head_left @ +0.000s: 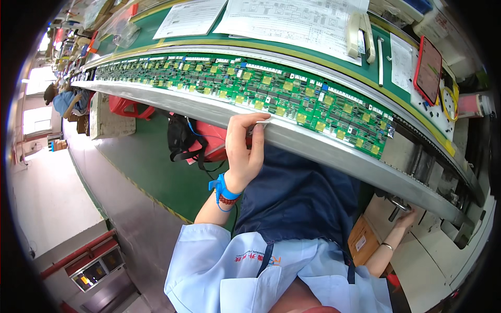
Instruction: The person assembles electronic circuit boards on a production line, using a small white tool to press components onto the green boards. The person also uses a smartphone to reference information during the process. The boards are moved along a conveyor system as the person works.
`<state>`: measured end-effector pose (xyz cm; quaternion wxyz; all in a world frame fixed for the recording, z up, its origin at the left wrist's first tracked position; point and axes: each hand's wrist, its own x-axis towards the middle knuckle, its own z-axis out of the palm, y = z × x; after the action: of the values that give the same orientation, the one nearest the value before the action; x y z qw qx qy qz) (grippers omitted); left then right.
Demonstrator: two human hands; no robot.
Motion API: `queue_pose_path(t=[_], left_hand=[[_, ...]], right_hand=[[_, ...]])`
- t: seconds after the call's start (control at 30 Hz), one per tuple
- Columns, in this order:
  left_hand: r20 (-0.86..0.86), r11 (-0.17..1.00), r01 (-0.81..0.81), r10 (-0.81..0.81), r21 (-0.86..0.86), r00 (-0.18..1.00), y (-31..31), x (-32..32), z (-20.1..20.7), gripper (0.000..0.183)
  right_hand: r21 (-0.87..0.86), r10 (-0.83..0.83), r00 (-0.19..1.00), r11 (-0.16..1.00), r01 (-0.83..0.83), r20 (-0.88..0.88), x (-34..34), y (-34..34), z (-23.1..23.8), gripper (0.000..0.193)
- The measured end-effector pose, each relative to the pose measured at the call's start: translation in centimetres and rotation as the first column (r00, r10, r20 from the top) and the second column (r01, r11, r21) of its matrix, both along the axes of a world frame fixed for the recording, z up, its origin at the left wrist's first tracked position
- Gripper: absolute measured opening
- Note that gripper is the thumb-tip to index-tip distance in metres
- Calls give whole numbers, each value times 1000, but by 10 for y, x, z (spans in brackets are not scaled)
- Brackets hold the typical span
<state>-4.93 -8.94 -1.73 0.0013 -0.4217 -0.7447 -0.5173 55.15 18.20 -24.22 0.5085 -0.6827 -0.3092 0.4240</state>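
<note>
A long row of green circuit boards lies along a metal conveyor rail in front of me. My left hand, with a blue wrist strap and a beaded bracelet, is at the rail's near edge. Its thumb and fingers are closed, and a thin white bit shows between the tips; I cannot make out what it is. Under the rail at the right, my right hand is closed at a metal crank handle, its fingers partly hidden.
Behind the boards, printed sheets, a beige handset and a red-cased phone lie on the green bench. A cardboard box stands below the rail. A black bag hangs at the left, and another person sits farther off.
</note>
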Motion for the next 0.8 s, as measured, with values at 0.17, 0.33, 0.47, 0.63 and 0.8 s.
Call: queue_pose_path(t=[0.17,0.33,0.47,0.63,0.8], left_hand=[[82,995,-97,94,32,992,0,-7,5,13],[-34,988,-140,138,-71,990,-12,-26,-1,15],[-67,983,-160,155,-88,986,-10,-36,1,16],[-116,981,-187,181,-46,977,-2,-58,20,14],[-94,983,-183,184,27,978,-2,-72,28,13]], right_hand=[[-65,203,926,970,-235,-318,-56,-2,-35,30],[-97,241,899,951,-294,-366,-73,-15,-34,30],[-109,242,894,947,-302,-377,-76,-27,-32,31],[-98,261,891,943,-317,-372,-82,-34,-26,32],[-71,273,905,948,-311,-325,-83,-45,-18,33]])
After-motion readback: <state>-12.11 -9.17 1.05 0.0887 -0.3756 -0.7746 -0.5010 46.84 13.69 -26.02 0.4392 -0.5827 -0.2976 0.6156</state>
